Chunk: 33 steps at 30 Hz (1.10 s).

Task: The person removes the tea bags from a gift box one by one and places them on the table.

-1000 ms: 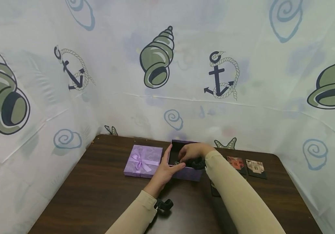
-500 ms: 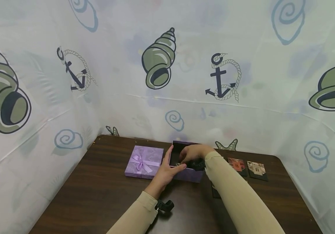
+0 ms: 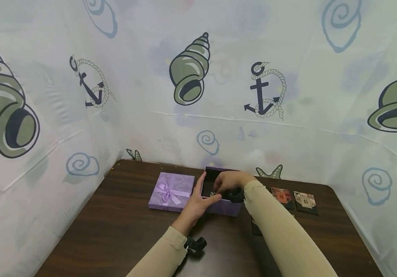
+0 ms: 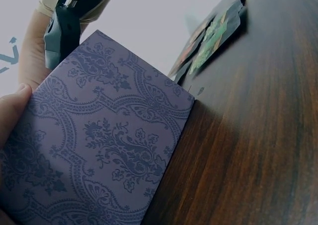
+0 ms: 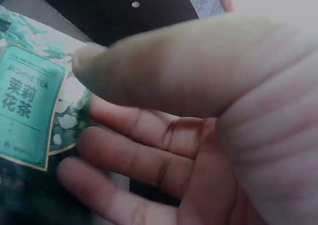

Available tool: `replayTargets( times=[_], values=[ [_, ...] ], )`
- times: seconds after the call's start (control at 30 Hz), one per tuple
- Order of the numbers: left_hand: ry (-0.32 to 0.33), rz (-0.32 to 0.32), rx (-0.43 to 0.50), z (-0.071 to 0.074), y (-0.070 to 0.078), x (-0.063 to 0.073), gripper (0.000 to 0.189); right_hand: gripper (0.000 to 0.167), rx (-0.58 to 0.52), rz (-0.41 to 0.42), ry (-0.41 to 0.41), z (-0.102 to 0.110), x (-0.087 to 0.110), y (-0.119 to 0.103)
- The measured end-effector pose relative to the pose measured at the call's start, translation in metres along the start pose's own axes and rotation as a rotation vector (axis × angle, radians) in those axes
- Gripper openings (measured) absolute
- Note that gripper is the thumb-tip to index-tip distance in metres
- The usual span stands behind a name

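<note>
A purple patterned gift box [image 3: 223, 207] with a black inside stands lidless on the table. My left hand [image 3: 195, 206] grips its left front corner, thumb along the front rim and fingers up the left side. In the left wrist view the box's damask-patterned wall [image 4: 114, 130] fills the middle. My right hand [image 3: 229, 181] reaches down into the box. There, in the right wrist view, its thumb and fingers pinch the edge of a green jasmine tea packet [image 5: 30, 101]. Most of that packet is hidden in the head view by the hand and the box wall.
The purple lid [image 3: 172, 191] with its ribbon bow lies left of the box. To the right lie a red-printed packet [image 3: 282, 196] and a beige-printed packet [image 3: 305, 201]; another dark packet [image 3: 255, 227] is partly hidden by the right sleeve. A patterned curtain [image 3: 233, 142] stands behind the table [image 3: 115, 231].
The head view has shifted slightly. My right hand moves only a little inside the box, and my left hand keeps its hold on the corner.
</note>
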<state>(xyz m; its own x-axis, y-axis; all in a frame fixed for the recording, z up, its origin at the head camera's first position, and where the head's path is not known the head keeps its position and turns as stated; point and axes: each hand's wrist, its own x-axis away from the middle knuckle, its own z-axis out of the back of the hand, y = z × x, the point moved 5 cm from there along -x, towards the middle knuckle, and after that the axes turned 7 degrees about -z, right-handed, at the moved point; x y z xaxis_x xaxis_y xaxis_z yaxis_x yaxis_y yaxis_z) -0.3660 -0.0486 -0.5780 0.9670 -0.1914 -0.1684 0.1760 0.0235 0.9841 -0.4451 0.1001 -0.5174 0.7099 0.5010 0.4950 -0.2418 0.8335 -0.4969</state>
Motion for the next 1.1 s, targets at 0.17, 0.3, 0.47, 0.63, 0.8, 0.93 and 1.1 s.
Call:
replayTargets(
  times=[0.17,0.3,0.47,0.63,0.8,0.93,1.1],
  values=[
    [0.004,0.003,0.006,0.000,0.000,0.000,0.108,0.014,-0.105,0.054,0.044,0.002,0.002,0.002],
    [0.005,0.011,-0.001,0.000,0.002,0.000,0.107,0.014,-0.182,0.081,0.071,0.004,0.001,0.004],
    [0.003,0.005,0.012,-0.001,0.002,-0.001,0.107,0.015,-0.269,0.087,0.072,0.005,-0.002,0.008],
    [0.005,0.004,0.034,-0.001,0.001,-0.002,0.106,0.014,-0.365,0.084,0.084,0.007,-0.003,0.013],
    [0.011,0.008,0.038,-0.002,0.001,-0.004,0.106,0.016,-0.390,0.092,0.123,0.011,0.000,0.016],
    [0.012,0.007,0.048,-0.003,0.002,-0.004,0.107,0.019,-0.421,0.140,0.183,0.017,0.004,0.018],
    [0.017,0.026,0.047,-0.004,0.002,-0.004,0.106,0.021,-0.567,0.247,0.200,0.019,0.008,0.019]
  ],
)
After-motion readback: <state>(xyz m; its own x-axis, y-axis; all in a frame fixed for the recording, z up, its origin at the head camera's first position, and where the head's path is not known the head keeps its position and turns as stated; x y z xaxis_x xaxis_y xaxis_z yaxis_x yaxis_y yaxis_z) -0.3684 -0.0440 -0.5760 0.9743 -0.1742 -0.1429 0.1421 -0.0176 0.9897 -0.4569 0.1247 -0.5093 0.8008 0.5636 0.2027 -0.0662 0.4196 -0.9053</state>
